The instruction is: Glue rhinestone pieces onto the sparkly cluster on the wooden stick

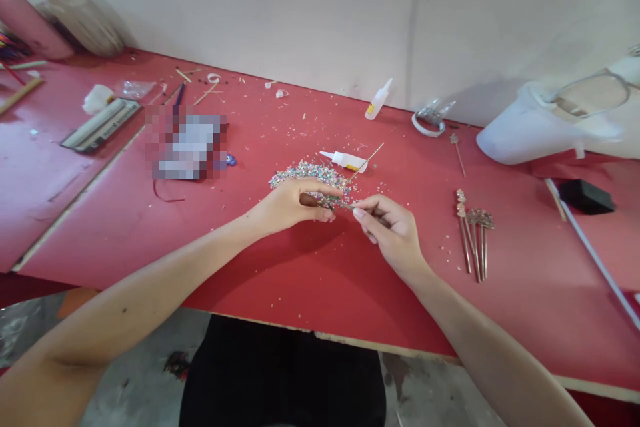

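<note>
My left hand [285, 205] curls its thumb and fingers around the ornamented head of a hair stick [365, 163], whose thin gold shaft seems to slant up and away to the right. My right hand [387, 227] pinches a thin metal tool [350, 207], its tip against the ornament; its exact kind is too small to tell. Both hands are just in front of a pile of tiny multicoloured chips [313, 175]. Behind the pile a white glue bottle [350, 161] lies on its side on the red table [320, 280].
Several finished-looking hair sticks [475, 233] lie at the right, with a single one [457, 153] farther back. A second glue bottle [379, 101] stands near the wall. At right are a white bucket [525, 123] and a black block [586, 197]. A long box [103, 125] lies left.
</note>
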A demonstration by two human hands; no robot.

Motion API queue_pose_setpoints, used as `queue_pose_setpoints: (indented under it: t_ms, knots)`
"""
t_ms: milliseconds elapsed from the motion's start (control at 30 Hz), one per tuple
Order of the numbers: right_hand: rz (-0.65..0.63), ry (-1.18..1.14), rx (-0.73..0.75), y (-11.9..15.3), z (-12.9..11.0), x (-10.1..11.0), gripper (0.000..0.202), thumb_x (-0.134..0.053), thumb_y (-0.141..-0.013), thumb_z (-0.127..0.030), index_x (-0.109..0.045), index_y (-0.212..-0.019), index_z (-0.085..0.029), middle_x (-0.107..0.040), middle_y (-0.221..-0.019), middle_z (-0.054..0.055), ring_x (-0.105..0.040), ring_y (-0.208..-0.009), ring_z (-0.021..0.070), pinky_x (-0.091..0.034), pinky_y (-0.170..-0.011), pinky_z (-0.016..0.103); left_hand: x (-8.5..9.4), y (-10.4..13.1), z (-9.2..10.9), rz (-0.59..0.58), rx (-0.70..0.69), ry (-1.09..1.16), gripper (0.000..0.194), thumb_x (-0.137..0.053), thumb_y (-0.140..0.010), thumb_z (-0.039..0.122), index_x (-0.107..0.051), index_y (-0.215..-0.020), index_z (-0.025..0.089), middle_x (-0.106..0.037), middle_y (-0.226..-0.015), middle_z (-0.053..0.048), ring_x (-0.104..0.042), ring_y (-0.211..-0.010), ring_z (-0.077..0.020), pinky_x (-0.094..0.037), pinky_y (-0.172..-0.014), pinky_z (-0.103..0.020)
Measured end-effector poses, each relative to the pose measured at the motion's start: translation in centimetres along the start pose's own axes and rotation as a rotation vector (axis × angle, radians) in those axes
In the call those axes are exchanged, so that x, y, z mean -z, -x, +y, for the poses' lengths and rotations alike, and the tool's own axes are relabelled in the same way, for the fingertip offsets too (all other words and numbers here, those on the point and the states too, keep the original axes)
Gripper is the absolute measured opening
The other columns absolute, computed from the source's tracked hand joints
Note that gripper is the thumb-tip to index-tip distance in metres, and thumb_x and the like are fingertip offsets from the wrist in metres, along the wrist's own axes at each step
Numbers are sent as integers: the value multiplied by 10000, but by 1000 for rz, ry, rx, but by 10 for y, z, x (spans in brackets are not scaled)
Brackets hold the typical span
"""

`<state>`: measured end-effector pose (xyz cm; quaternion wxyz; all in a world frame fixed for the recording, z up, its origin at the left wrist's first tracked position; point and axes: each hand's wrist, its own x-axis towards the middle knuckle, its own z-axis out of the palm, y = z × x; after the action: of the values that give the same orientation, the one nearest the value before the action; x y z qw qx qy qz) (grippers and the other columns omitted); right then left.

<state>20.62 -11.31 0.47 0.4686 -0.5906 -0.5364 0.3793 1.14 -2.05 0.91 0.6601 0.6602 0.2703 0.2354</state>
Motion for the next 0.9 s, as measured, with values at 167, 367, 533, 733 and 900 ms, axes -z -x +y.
queue_pose_setpoints:
  t_ms: [167,367,533,733,900]
  knots:
    - [-12,40,27,1,0,-1,201,-630,-845,-383,-601,-777,-196,-452,-543,-54,-380,-451,75,-314,-426,230,-4,1,2,42,-43,-87,345,-749,-745,217,-679,-1081,173,-706,-1103,-74,-687,-959,-188,-539,-889,-353]
    - [2,91,49,2,0,-1,215,-618,-853,-402,-607,-787,-199,-463,-549,-46,-381,-456,82,-309,-426,232,-6,3,4,66,-59,-132,318,-743,-752,236,-664,-1054,171,-725,-1013,-58,-690,-928,-179,-555,-826,-313]
    - [17,148,98,4,1,-2,186,-606,-866,-376,-611,-801,-201,-490,-571,-39,-396,-470,85,-320,-445,236,-7,4,3,74,-76,-173,305,-730,-764,237,-653,-1052,171,-704,-1068,-66,-680,-949,-171,-542,-803,-271]
    - [25,214,149,6,1,-2,167,-597,-874,-358,-618,-804,-208,-515,-594,-29,-422,-509,100,-355,-491,248,-8,5,1,67,-101,-197,272,-719,-782,251,-643,-1035,189,-676,-1108,-37,-659,-884,-117,-517,-795,-230]
    - [30,217,157,6,2,-2,173,-597,-871,-366,-623,-806,-207,-523,-600,-24,-429,-518,105,-363,-495,250,-7,5,0,64,-94,-186,283,-715,-782,267,-633,-1043,194,-673,-1095,-41,-655,-833,-117,-518,-775,-247]
